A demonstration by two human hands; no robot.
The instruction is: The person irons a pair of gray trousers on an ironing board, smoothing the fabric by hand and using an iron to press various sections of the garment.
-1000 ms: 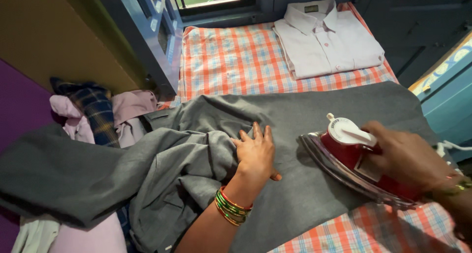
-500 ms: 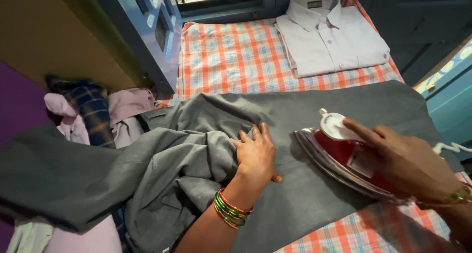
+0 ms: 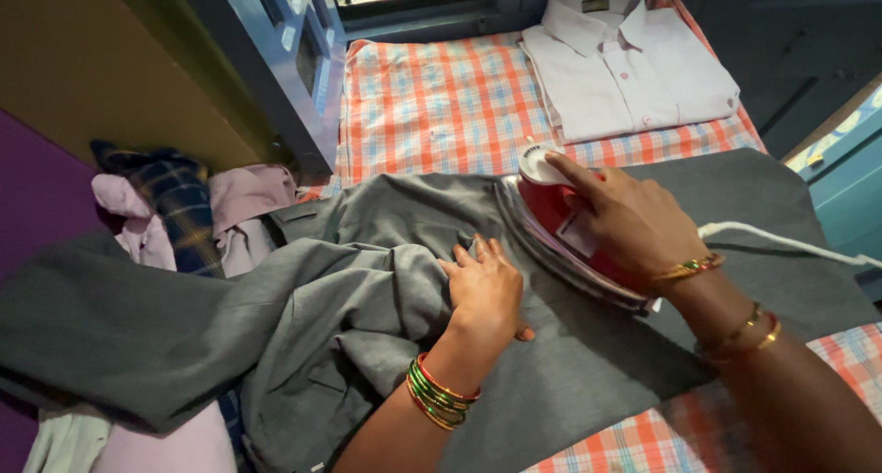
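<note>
The grey garment (image 3: 386, 280) lies under both hands on the checked tabletop (image 3: 432, 96), its left end cut off. The right hand (image 3: 625, 220) grips the red iron (image 3: 560, 230), hiding its handle; its soleplate probably touches cloth. The left hand (image 3: 487, 289) presses flat, fingers spread. The iron has slid leftward, closer to that hand.
</note>
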